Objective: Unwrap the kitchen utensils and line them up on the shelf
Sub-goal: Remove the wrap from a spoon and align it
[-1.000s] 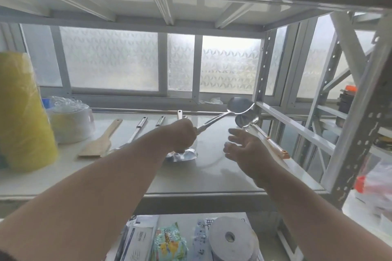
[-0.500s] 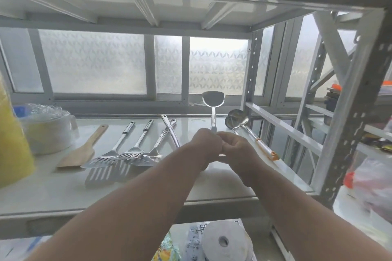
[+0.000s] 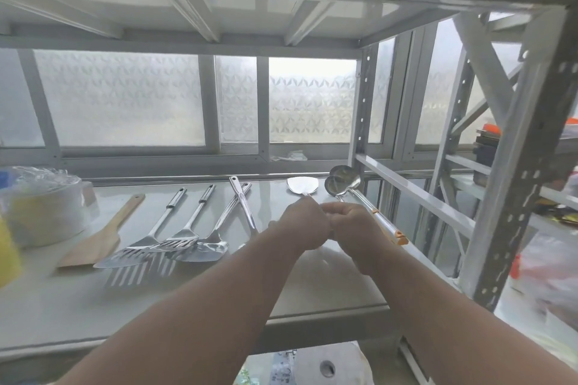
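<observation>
The big white metal shelf (image 3: pixel 200 300) holds a row of kitchen tools. A roll of clear plastic wrap (image 3: pixel 47 206) sits at the far left. Next to it lies a flat wooden spatula (image 3: pixel 100 237). Then come two shiny slotted metal turners (image 3: pixel 150 241) lying side by side, and a shiny solid metal turner (image 3: pixel 206 247) just beside them. A thin metal handle (image 3: pixel 242 206) lies next to those. At the far right rest two shiny round metal ladles (image 3: pixel 342 180), one with an orange-tipped handle.

In the middle, the left hand (image 3: pixel 301 222) and the right hand (image 3: pixel 352 223) meet, touching each other. Each hand's grip is curled tight around the handle of a shiny flat metal spatula (image 3: pixel 302 186). Its blade pokes out past the hands, low over the shelf, near the ladles.
</observation>
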The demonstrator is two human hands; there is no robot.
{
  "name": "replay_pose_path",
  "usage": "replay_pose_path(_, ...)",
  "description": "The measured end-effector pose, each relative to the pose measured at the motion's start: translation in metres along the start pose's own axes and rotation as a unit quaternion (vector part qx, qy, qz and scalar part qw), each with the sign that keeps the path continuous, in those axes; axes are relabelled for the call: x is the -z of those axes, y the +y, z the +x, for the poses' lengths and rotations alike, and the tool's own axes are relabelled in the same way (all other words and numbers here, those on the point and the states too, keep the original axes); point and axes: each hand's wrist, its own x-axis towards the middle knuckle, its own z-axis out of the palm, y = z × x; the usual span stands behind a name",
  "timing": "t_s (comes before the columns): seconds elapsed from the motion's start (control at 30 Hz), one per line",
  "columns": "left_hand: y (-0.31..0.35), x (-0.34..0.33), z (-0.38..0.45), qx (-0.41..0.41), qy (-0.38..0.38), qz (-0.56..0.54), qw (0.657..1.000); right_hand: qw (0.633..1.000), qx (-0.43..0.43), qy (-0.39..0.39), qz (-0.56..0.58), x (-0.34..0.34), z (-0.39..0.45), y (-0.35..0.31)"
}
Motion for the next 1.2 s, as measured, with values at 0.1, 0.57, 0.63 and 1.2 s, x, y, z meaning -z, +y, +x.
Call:
replay_pose_path(0.1,-0.004,0.001,0.009,-0.018,-0.033,0.046,0.998,0.998,-0.002,0.004,-0.063,0.002,0.003,0.0)
replay_pose_path(0.57,-0.039,0.006,0.018,-0.111,-0.047,0.117,0.986,0.917,0.125,0.048,-0.376,-0.008,-0.011,0.018)
replay_pose_path(0.63,-0.041,0.005,0.017,-0.117,-0.059,0.137,0.982,0.909,0.142,0.035,-0.391,-0.008,-0.01,0.02)
replay_pose_path(1.2,-0.034,0.014,0.005,-0.084,-0.146,0.13,0.977,0.896,0.156,0.04,-0.415,-0.009,0.004,0.033)
